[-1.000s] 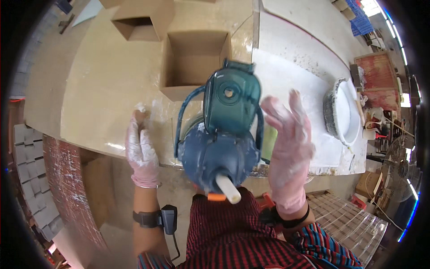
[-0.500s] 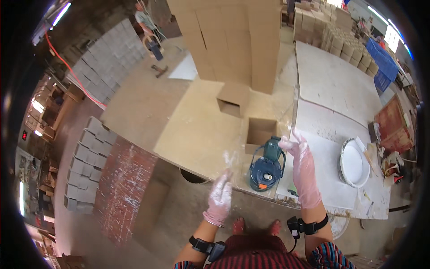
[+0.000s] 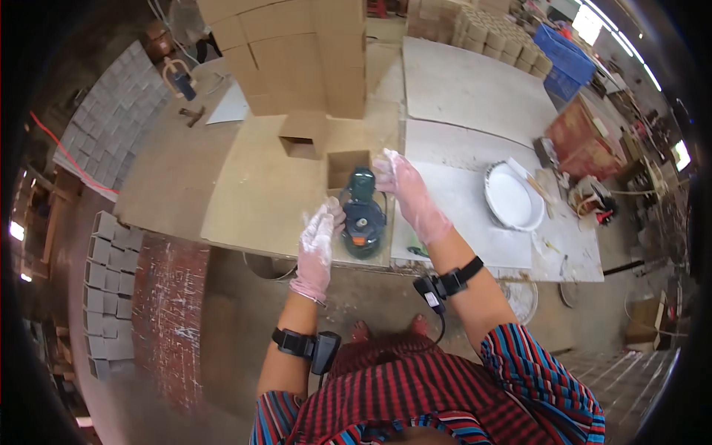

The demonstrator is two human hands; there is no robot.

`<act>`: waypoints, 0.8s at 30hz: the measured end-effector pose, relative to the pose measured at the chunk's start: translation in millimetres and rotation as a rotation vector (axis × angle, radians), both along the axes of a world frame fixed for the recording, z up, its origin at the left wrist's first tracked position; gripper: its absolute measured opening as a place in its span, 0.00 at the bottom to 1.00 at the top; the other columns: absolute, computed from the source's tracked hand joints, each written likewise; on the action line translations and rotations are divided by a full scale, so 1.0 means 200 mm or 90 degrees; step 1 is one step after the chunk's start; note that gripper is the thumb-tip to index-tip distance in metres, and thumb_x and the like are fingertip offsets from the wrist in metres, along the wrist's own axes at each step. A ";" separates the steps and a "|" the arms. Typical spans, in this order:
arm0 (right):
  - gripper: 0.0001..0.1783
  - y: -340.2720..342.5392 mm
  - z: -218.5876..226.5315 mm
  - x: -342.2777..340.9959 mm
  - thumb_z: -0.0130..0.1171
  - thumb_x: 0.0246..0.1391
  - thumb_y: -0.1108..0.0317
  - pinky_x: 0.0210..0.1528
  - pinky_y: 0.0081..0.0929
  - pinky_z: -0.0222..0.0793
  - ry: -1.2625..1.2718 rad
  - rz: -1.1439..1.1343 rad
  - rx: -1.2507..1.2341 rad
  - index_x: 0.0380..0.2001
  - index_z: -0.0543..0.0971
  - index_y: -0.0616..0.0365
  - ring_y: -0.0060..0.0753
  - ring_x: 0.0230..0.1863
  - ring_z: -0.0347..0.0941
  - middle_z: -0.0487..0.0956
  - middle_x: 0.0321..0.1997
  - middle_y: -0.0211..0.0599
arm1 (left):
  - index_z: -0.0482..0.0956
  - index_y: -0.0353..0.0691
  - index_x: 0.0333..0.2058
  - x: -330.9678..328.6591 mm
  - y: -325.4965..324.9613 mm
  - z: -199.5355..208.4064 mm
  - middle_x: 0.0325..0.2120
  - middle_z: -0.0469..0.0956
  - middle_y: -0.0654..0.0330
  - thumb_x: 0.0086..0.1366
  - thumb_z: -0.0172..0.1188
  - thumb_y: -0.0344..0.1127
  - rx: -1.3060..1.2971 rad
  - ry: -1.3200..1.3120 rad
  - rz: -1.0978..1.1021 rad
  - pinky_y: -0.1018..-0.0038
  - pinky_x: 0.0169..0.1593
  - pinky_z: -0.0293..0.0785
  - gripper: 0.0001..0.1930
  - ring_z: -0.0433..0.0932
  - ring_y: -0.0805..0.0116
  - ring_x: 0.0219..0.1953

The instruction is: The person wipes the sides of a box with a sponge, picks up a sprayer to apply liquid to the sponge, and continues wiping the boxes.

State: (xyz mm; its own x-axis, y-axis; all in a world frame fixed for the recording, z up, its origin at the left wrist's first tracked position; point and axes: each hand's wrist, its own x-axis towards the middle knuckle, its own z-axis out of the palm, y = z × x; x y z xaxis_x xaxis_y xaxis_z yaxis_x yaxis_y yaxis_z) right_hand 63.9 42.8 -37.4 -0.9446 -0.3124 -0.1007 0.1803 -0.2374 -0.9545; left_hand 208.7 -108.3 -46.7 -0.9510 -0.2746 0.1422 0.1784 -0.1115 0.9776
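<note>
A squat dark-green water jug [image 3: 363, 231] with a spout, an orange catch and a side strap stands near the table's front edge. Its green cap [image 3: 362, 185] is flipped up at the far side. My left hand [image 3: 319, 236], in a pinkish see-through glove smeared with white, is beside the jug's left side, fingers spread. On the other side my right hand [image 3: 400, 185], gloved alike, hovers close to the cap with its fingers bent and apart. Neither hand visibly grips the jug. Just behind the cap stands an open cardboard box [image 3: 347, 165].
Another small carton [image 3: 302, 136] lies farther back, before a tall cardboard stack [image 3: 285, 59]. A white basin [image 3: 513, 194] with a brush across its rim stands on the right. Stacked grey boxes [image 3: 111, 289] and a worn red board [image 3: 169, 319] lie at the left.
My left hand has risen from in front of the table to the jug's left side. My right hand stays near the cap. The whole view has shifted.
</note>
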 end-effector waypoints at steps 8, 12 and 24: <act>0.33 0.02 0.07 0.00 0.40 0.59 0.45 0.45 0.27 0.64 -0.093 0.122 -0.032 0.57 0.60 0.60 0.32 0.46 0.67 0.69 0.53 0.45 | 0.63 0.34 0.54 -0.10 0.03 0.02 0.49 0.69 0.52 0.67 0.44 0.48 0.172 -0.085 -0.020 0.67 0.52 0.65 0.25 0.69 0.61 0.50; 0.30 0.02 0.13 0.03 0.37 0.61 0.46 0.43 0.25 0.64 -0.050 0.208 -0.001 0.55 0.64 0.59 0.28 0.39 0.69 0.76 0.43 0.43 | 0.64 0.35 0.53 -0.14 0.02 0.02 0.48 0.69 0.54 0.66 0.44 0.49 0.229 -0.122 -0.013 0.70 0.49 0.66 0.25 0.69 0.64 0.49; 0.19 -0.16 0.06 0.21 0.44 0.58 0.60 0.42 0.34 0.68 0.404 0.001 0.540 0.48 0.70 0.61 0.42 0.37 0.73 0.76 0.40 0.48 | 0.68 0.33 0.52 -0.11 0.05 -0.03 0.43 0.72 0.62 0.61 0.52 0.25 0.081 -0.140 0.039 0.81 0.44 0.66 0.19 0.69 0.77 0.41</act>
State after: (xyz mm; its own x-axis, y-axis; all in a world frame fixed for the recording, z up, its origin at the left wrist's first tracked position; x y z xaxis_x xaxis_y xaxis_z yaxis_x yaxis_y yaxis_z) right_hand 105.9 10.9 -24.6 -0.9006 -0.3721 0.2248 -0.4092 0.5512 -0.7272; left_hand 186.1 -99.2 -52.8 -0.9361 -0.3356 -0.1051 -0.0262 -0.2315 0.9725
